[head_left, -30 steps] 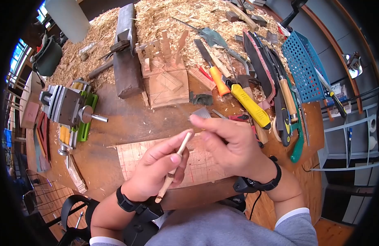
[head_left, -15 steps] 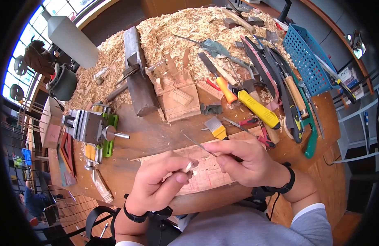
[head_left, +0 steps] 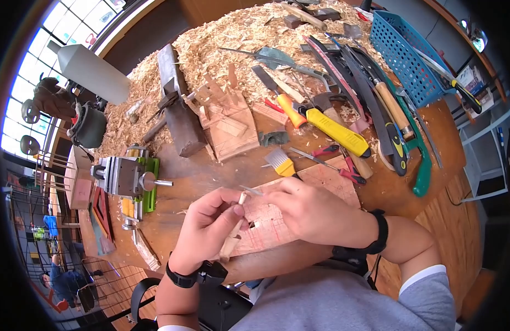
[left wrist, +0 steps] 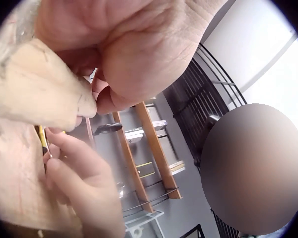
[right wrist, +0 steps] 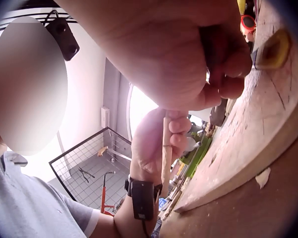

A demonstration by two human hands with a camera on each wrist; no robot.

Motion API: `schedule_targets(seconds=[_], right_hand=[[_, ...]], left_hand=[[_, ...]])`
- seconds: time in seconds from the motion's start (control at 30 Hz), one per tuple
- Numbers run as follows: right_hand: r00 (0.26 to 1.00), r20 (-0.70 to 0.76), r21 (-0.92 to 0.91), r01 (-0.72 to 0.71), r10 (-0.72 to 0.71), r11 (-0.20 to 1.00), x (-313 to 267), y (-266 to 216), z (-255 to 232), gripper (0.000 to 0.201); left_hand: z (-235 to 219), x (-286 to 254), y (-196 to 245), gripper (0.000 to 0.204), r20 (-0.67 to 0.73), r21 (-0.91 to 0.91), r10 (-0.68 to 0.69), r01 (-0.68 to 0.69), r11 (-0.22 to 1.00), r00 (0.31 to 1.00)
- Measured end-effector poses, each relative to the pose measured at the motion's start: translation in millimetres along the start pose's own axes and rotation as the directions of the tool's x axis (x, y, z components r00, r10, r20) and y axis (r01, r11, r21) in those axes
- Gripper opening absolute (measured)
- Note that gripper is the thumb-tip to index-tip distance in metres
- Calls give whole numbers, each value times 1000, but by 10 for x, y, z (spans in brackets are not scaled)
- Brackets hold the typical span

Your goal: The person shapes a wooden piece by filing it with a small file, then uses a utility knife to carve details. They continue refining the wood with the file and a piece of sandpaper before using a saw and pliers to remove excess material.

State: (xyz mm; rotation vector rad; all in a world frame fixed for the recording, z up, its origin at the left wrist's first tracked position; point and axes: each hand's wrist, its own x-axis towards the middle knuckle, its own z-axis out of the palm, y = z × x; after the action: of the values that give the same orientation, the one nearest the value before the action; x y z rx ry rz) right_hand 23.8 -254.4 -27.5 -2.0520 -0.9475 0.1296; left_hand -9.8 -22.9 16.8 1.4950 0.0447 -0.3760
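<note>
Below centre in the head view, the left hand (head_left: 212, 222) grips a carved wooden stick (head_left: 231, 243) and the right hand (head_left: 310, 214) pinches a thin tool (head_left: 251, 190) (its tip near the stick's upper end). Too hard a push could skid that tip into the left hand.

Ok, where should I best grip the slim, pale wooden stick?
Probably by the lower end of the slim, pale wooden stick, coming from the person's right: that broader end juts out bare below the left hand, which pinches the stick higher up and blocks the left side.
</note>
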Motion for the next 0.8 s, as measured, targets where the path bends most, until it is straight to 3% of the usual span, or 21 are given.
schedule_targets(seconds=[0.07,0.1,0.13,0.17,0.23,0.27,0.33,0.4,0.5,0.57,0.6,0.67,0.77,0.8], right_hand=[[998,61,-74,0,5,997,-6,-42,45,31],[998,58,-78,-9,14,997,-8,-49,61,31],[999,24,-80,37,-35,996,-8,-46,75,30],[996,-8,-85,84,-85,993,-11,-40,85,30],[997,-8,-99,74,-75,992,-32,-28,128,29],[997,-12,-106,73,-75,992,-35,-25,141,29],[997,-18,-122,77,-80,990,-34,-24,146,29],[997,-19,-138,77,-80,987,-49,-22,56,28],[994,101,-302,-7,39,953,22,-48,-427,25],[997,-80,-319,-38,13,947,-35,-19,-799,23],[997,-75,-325,-38,14,945,-98,28,-882,23],[967,-162,-311,-239,197,920,-205,109,-1011,24],[964,-190,-367,-248,188,897,-284,154,-1081,25],[966,-230,-392,-205,120,897,-286,214,-1060,25]], left_hand=[[-26,25,-83,11,-8,62,17,-16,998,1000],[-48,23,-112,12,-12,180,12,-9,984,1000],[-56,31,-127,14,-14,294,10,-6,956,1000],[-42,38,-119,14,-4,289,11,-9,957,1000],[-1,26,-85,15,-17,570,-2,12,822,1000],[13,32,-76,15,-13,566,1,6,824,1000],[35,54,-68,17,69,749,109,-124,651,992],[25,62,-94,17,106,767,139,-170,619,985],[27,54,-108,18,159,798,211,-251,548,965],[23,31,-85,19,182,809,257,-294,510,949],[20,16,-79,20,166,830,280,-287,478,945],[9,-7,-71,22,147,846,306,-280,453,941],[-5,-45,-81,25,187,860,318,-311,403,929],[-3,-63,-91,26,181,859,289,-295,420,940]])
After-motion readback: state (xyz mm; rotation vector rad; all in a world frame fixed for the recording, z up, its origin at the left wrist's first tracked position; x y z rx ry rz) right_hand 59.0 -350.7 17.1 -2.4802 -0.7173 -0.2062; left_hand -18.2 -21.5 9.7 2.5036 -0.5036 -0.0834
